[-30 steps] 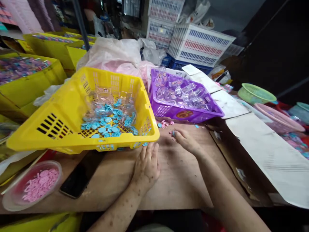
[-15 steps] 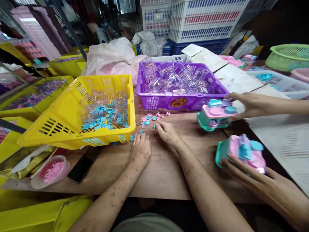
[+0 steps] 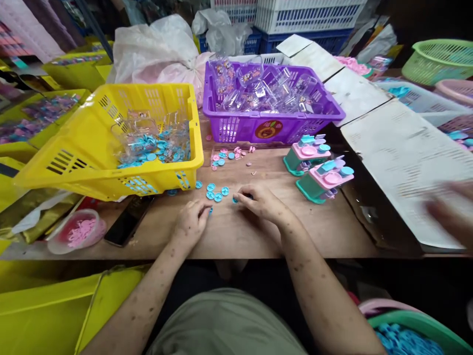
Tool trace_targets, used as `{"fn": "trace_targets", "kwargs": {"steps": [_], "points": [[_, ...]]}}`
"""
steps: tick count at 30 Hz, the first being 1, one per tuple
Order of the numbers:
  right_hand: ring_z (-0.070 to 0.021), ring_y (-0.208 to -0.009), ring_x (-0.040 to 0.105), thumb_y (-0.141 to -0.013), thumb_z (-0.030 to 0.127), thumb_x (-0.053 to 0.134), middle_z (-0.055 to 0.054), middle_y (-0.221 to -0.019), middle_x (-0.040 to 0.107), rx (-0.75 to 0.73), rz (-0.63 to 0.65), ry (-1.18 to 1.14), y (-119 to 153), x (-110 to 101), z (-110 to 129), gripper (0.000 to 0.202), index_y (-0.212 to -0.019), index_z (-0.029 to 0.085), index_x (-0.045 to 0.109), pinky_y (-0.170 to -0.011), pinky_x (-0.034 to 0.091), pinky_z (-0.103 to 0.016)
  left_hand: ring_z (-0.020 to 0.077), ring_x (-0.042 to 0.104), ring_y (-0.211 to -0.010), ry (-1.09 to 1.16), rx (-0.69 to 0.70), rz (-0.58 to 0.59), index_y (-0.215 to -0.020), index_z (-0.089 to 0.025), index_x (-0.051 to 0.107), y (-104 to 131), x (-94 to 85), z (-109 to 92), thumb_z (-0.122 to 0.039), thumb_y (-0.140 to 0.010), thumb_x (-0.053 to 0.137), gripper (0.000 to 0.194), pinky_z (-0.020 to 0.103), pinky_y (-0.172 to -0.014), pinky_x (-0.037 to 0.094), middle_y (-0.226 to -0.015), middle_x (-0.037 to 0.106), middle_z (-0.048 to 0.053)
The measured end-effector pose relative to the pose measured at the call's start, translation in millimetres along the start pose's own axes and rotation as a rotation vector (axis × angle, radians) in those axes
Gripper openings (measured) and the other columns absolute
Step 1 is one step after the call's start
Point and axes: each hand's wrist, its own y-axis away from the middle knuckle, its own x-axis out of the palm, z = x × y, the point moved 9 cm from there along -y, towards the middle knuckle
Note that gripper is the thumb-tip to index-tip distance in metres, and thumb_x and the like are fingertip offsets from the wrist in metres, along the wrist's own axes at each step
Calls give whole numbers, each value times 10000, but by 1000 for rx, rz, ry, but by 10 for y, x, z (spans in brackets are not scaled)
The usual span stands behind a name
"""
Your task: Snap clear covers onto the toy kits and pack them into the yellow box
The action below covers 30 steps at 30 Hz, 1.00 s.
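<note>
Several small round blue pieces [image 3: 218, 197] lie on the wooden table between my hands. My left hand [image 3: 192, 219] rests just below them, thumb and forefinger pinched on one blue piece [image 3: 210, 211]. To the right, my right hand [image 3: 256, 199] has its fingers curled with its fingertips at another blue piece [image 3: 235, 199]. Pink and blue small parts [image 3: 221, 160] are scattered farther back. On the right stand two pink and teal toy sets [image 3: 325, 180], side by side and touched by no hand.
A yellow basket [image 3: 162, 180] holding blue pieces and clear packaging is at left; a purple basket [image 3: 236, 129] of clear containers is behind. A phone [image 3: 127, 222] and a tub [image 3: 98, 229] lie front left. Another person's blurred hand [image 3: 451, 212] is at the right.
The other person's hands have let go of both toy sets, which now stand together. Blue pieces now lie spread between my hands. My left hand has drawn back, and the view has tilted down.
</note>
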Motion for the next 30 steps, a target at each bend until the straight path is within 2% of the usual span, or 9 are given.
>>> {"fn": "trace_targets", "kwargs": {"steps": [2,6,8,11,16,20,22,25,30], "points": [[-185,-720,569,-1100,541,558,-7,-719,629,15,-5,-33,27,75,37,493,-736,217,635,-715,414,-326,234,805,-997,1,25,-73,-1143,-225,843,13,-57,-2,-185,-1083,647,208,359,-950,691,-1116,784,79],[-205,-793,622,-1114,669,521,-17,-798,675,9,-39,-159,40,217,201,556,-896,205,738,-781,487,-333,207,794,-1007,101,37,-234,-1354,-211,807,-37,-237,-132,-258,-1120,677,272,360,-990,696,-1241,756,103],[-207,-806,620,-1106,679,531,-20,-823,678,-8,-17,-202,38,335,291,549,-919,209,743,-794,501,-339,202,804,-1010,229,91,-182,-1407,-231,781,-78,-235,-271,-311,-1107,740,313,343,-955,710,-1298,777,101],[-213,-843,626,-1096,639,562,-31,-865,683,-20,37,-256,29,496,358,492,-923,214,739,-826,518,-353,226,831,-1062,318,171,-98,-1283,-255,838,-90,-221,-416,-305,-1089,772,211,340,-955,712,-1232,848,74],[-208,-849,629,-1093,397,477,-39,-912,678,64,2,-260,-24,338,194,373,-1138,194,787,-831,547,-368,234,856,-1031,406,-48,-193,-1159,-243,898,-31,-379,-37,-317,-1044,809,164,329,-940,717,-1167,889,59],[-221,-1018,713,-988,319,675,-73,-1197,785,-17,15,-337,-244,117,127,397,-1375,239,712,-915,615,-380,247,862,-989,402,-237,-190,-1080,-239,921,40,-373,301,-353,-984,842,169,348,-960,711,-1092,909,49],[-227,-1042,739,-911,316,774,-78,-1208,804,-34,1,-417,-401,78,55,356,-1252,239,707,-919,642,-379,244,857,-930,380,-304,-171,-1032,-239,921,75,-316,391,-354,-965,852,150,347,-942,702,-1016,909,41],[-218,-939,746,-842,284,794,-59,-1008,792,2,-47,-448,-585,107,-125,193,-993,216,693,-861,652,-356,232,843,-857,367,-365,-185,-1002,-240,916,124,-250,429,-366,-964,859,143,331,-886,688,-938,898,29],[-196,-836,709,-921,244,704,-56,-1018,793,-57,-214,-243,-664,38,-225,165,-1068,199,763,-795,627,-337,219,835,-837,352,-372,-207,-1007,-238,910,154,-174,340,-373,-982,850,149,311,-850,679,-939,895,26]]}}
